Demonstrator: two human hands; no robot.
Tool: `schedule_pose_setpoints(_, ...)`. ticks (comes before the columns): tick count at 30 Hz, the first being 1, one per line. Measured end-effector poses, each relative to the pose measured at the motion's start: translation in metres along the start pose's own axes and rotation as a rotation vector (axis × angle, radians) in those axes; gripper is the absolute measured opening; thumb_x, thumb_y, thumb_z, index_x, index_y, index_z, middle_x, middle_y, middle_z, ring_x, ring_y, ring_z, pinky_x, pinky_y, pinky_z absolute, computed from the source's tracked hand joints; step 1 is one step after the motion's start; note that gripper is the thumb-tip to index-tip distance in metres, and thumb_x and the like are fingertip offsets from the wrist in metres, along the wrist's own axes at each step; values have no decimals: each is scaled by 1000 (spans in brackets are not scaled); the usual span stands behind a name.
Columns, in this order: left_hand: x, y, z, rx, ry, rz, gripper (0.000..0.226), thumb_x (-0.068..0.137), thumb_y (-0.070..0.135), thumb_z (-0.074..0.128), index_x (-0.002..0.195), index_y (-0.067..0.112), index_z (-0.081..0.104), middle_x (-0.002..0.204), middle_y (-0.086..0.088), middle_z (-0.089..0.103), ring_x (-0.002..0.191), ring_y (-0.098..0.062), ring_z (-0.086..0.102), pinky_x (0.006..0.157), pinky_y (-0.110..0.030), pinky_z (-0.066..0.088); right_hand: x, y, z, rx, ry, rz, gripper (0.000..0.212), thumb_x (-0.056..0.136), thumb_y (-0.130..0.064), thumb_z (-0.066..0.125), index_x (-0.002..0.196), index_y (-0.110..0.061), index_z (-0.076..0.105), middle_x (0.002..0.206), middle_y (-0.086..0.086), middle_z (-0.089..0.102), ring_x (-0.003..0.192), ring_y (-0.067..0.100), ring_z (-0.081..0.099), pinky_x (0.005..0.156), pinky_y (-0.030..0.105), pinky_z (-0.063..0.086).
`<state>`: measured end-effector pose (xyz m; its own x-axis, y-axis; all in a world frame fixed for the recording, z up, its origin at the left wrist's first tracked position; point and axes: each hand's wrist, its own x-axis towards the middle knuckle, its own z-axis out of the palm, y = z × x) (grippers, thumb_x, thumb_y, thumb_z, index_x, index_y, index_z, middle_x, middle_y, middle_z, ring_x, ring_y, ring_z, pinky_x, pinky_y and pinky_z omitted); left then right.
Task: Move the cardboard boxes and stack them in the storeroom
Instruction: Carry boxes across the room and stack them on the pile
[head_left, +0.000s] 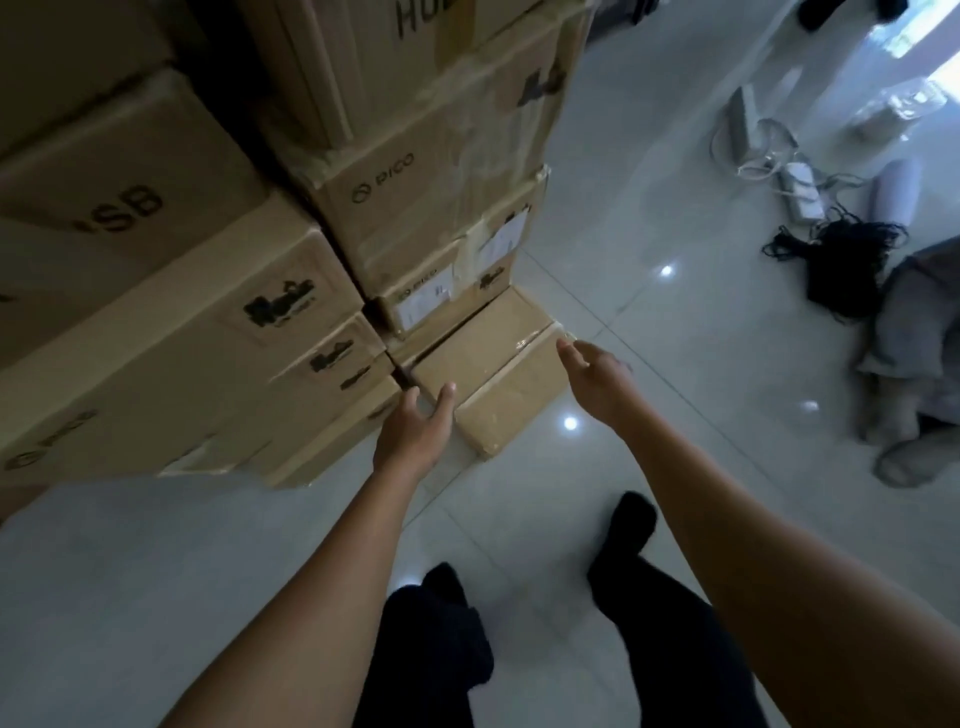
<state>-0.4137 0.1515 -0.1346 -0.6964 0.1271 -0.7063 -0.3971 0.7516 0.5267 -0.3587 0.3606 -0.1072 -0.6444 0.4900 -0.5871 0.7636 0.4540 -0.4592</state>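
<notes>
While both arms reach down toward the floor, the scene reads as follows.

Low box: a small cardboard box (488, 358) sits on the pale tiled floor (649, 291) at the foot of the stacks, its flaps closed and taped along the top seam; contents hidden.

Right-hand stack: a tall stack of boxes (426, 171) rises directly behind the low box, several printed "PICO", one with a white label; all sealed, nothing of their insides shows.

Left-hand stack: larger cartons (156, 322) stand beside it, touching, one marked with letters ending "SB"; also closed.

Left hand (415, 431): fingers spread, at the near left corner of the low box; whether it touches the cardboard cannot be told. Grip released, holding nothing.

Right hand (597, 376): fingers extended, by the right end of the low box near the taped seam. Grip released, empty.

Legs: dark trousers and dark footwear (631, 519) stand on the tiles below the arms.

Floor clutter: a white power strip (800, 192) with cables, a black tangle of cord (841, 260) and grey fabric (914, 332) lie well apart to the right.
</notes>
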Motion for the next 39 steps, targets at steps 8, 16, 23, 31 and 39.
schedule_pose_setpoints(8,149,-28,118,-206,180,-157,84,94,61,42,154,9,16,158,-13,25,142,-31,29,108,-40,32,185,75,59,-126,-74,-140,62,98,-54,31,143,-12,41,144,16,45,133,31,41,107,41,35)
schedule_pose_setpoints(16,263,-98,209,-616,450,-367,93,82,67,57,149,9,29,146,-14,44,129,-34,46,105,-43,40,337,140,122,-97,-14,-169,69,89,-60,46,141,-16,35,143,16,39,130,35,40,103,44,34)
schedule_pose_setpoints(23,270,-104,213,-701,583,-261,73,81,61,63,137,16,50,135,-7,56,122,-29,53,102,-39,43,351,146,119,-113,-45,-241,69,88,-61,50,137,-15,39,134,17,50,122,35,47,94,41,38)
schedule_pose_setpoints(31,130,-61,143,-647,609,-262,75,80,66,60,136,18,49,134,-5,56,121,-27,53,92,-30,41,227,98,38,-5,-104,-275,67,87,-56,57,133,-13,36,129,14,52,115,31,52,84,35,40)
schedule_pose_setpoints(39,-61,-1,69,-640,703,-284,79,79,71,57,140,24,42,138,-3,52,126,-28,49,106,-43,39,78,27,-66,-39,-163,-395,64,85,-61,54,136,-25,40,129,7,56,120,31,51,96,40,42)
